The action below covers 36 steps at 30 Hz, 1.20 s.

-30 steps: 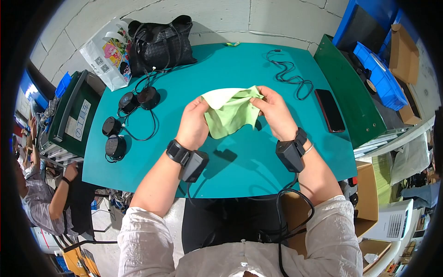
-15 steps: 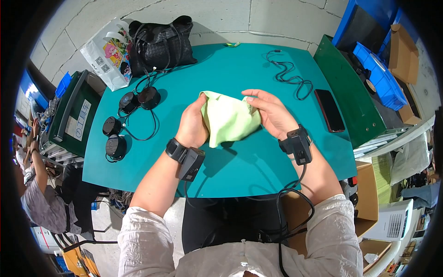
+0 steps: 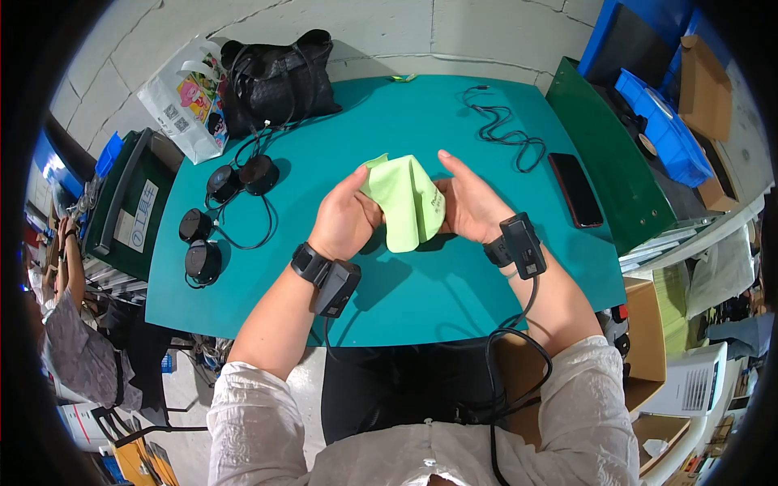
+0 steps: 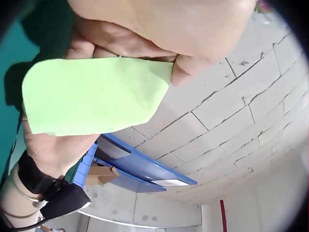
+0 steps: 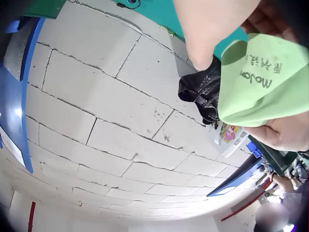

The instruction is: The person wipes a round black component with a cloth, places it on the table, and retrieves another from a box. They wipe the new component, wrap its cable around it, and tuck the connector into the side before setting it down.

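Holding a light green cloth [image 3: 403, 202] up between two hands is what goes on here, just above the middle of the teal table [image 3: 421, 300]. The cloth is bent over on itself, so this looks like the middle of a fold.

The left hand [image 3: 344, 220] pinches the left side of the cloth, thumb on top and fingers curled under. The right hand [image 3: 468, 204] cups the right side. Its thumb sticks straight up and touches nothing. Its other fingers hide behind the cloth, so I cannot tell how they lie.

I think a neat fold would need the edges to line up and both hands to hold on, because the cloth is soft and floppy.

Far left lies a white bag with cartoon pictures [image 3: 182, 97], and a black handbag [image 3: 275, 77] sits beside it. Four round black gadgets [image 3: 212, 212] with wires lie near the left hand. To the right are a curly black cable [image 3: 502, 134] and a dark phone [image 3: 575, 190], then a green board [image 3: 608, 154] and a blue bin [image 3: 660, 125]. None of them touch the cloth, and nothing seems to block the hands.
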Each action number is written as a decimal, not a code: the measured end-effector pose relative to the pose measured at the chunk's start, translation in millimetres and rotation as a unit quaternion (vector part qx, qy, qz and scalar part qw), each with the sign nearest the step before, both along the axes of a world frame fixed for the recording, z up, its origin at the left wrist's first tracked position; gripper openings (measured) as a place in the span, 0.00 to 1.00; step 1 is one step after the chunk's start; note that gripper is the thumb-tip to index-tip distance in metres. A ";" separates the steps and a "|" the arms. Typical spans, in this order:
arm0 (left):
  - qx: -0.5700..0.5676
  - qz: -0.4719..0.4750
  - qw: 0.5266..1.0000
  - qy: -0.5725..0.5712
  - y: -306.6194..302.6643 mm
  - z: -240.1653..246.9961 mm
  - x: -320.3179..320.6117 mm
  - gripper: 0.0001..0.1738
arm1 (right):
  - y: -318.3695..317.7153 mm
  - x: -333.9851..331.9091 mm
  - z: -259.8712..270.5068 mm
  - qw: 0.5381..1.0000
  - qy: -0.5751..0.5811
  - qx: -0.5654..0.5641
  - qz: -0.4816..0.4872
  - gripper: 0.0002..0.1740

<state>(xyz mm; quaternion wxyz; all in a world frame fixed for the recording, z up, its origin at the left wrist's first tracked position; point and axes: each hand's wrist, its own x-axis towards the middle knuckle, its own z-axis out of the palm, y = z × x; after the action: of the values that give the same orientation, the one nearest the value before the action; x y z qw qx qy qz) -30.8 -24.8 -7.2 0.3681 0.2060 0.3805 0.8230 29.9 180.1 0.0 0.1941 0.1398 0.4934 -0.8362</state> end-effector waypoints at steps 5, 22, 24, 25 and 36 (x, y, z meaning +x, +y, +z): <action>0.019 -0.071 0.997 0.036 -9.9 -16.2 -14.8 0.29 | -11.8 11.9 12.4 0.999 0.029 -0.033 0.021 0.38; -0.111 -0.126 0.965 0.200 -8.8 -5.6 -12.0 0.44 | 63.7 268.0 -5.7 0.822 0.191 -0.176 -0.507 0.16; -0.088 -0.153 0.960 0.217 -9.7 -11.6 -18.6 0.43 | 83.8 322.8 -27.2 0.747 0.198 -0.169 -0.612 0.18; -0.079 -0.153 0.961 0.217 -7.5 -12.8 -16.3 0.43 | 97.8 348.2 -42.4 0.699 0.196 -0.106 -0.680 0.23; -0.114 -0.108 0.969 0.193 -18.0 -24.9 -42.0 0.42 | 207.1 530.8 -53.5 0.160 -0.026 0.626 -0.762 0.24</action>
<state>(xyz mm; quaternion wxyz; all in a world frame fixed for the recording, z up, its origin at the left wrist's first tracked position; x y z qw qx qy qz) -72.8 -42.8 -32.0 0.3956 0.3578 0.5109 0.6741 560.7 387.2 -53.5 -0.6809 0.5424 0.4911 0.0307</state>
